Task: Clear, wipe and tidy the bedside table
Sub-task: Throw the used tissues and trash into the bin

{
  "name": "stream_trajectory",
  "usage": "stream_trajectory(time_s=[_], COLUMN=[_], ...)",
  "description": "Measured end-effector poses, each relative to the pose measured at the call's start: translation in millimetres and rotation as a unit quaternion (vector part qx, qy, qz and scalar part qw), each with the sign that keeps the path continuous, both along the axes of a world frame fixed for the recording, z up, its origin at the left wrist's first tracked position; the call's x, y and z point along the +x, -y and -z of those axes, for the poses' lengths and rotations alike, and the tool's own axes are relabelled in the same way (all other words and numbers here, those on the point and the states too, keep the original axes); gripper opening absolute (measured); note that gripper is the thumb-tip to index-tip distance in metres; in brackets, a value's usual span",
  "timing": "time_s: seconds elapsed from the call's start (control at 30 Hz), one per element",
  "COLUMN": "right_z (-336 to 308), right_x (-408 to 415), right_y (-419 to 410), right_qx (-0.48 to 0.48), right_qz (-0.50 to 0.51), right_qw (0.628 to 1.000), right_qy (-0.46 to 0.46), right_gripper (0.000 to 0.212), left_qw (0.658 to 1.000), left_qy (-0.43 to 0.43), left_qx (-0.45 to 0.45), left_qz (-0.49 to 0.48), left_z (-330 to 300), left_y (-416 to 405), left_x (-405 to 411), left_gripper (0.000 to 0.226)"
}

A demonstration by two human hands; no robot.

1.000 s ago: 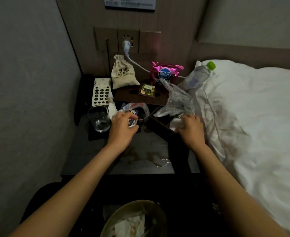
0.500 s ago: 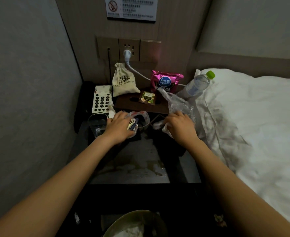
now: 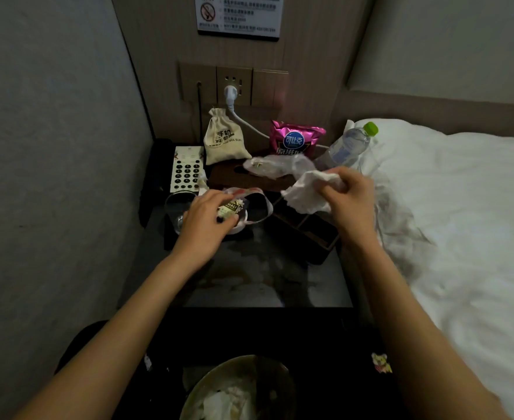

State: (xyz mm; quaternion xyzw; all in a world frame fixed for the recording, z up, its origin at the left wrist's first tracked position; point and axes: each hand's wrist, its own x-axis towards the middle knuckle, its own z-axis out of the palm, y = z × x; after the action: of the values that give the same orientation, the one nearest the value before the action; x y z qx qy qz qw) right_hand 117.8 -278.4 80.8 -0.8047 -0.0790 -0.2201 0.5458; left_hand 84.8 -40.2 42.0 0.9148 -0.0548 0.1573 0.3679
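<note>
Our right hand (image 3: 348, 197) pinches a crumpled tissue (image 3: 308, 190), raised above the divided tray (image 3: 307, 228) on the bedside table (image 3: 258, 277). Our left hand (image 3: 207, 221) curls round a small packet (image 3: 230, 207) beside the glass (image 3: 175, 212). Water bottle (image 3: 351, 144) leans against the bed (image 3: 462, 207).

the room is dim and the picture soft and grainy, with the dark bedside table (image 3: 249, 277) nearly swallowed in shadow apart from a faint sheen on its top, the white bedding (image 3: 462, 207) brightest, and wide-angle bending of the walls toward the edges.
</note>
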Motion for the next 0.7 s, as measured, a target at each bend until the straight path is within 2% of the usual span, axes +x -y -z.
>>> stream_trajectory(time_s=[0.1, 0.17, 0.3, 0.53, 0.7], right_z=[-17.2, -21.0, -7.3, 72.7, 132.6], right_x=[-27.3, -45.8, -82.6, -136.5, -163.6], right_y=[3.8, 5.8, 0.8, -33.3, -49.2], right_qx=[0.122, 0.165, 0.258, 0.352, 0.429], right_qz=[-0.020, -0.034, -0.076, -0.046, 0.009], right_qw=[0.992, 0.986, 0.961, 0.908, 0.839], right_qy=[-0.002, -0.020, -0.071, -0.223, -0.335], right_gripper=[0.015, 0.015, 0.023, 0.021, 0.025], left_qw=[0.999, 0.996, 0.995, 0.977, 0.954], left_qy=[0.028, 0.038, 0.027, -0.177, -0.285], left_qx=[-0.046, -0.079, -0.080, -0.082, -0.019], left_qz=[-0.010, -0.021, -0.047, -0.087, -0.094], left_z=[-3.4, -3.5, 9.0, 69.3, 108.0], left_y=[-8.8, -14.5, -19.6, -11.5, 4.4], left_x=[-23.6, -40.5, -75.3, -125.4, -149.3], left_gripper=[0.024, 0.016, 0.008, 0.021, 0.030])
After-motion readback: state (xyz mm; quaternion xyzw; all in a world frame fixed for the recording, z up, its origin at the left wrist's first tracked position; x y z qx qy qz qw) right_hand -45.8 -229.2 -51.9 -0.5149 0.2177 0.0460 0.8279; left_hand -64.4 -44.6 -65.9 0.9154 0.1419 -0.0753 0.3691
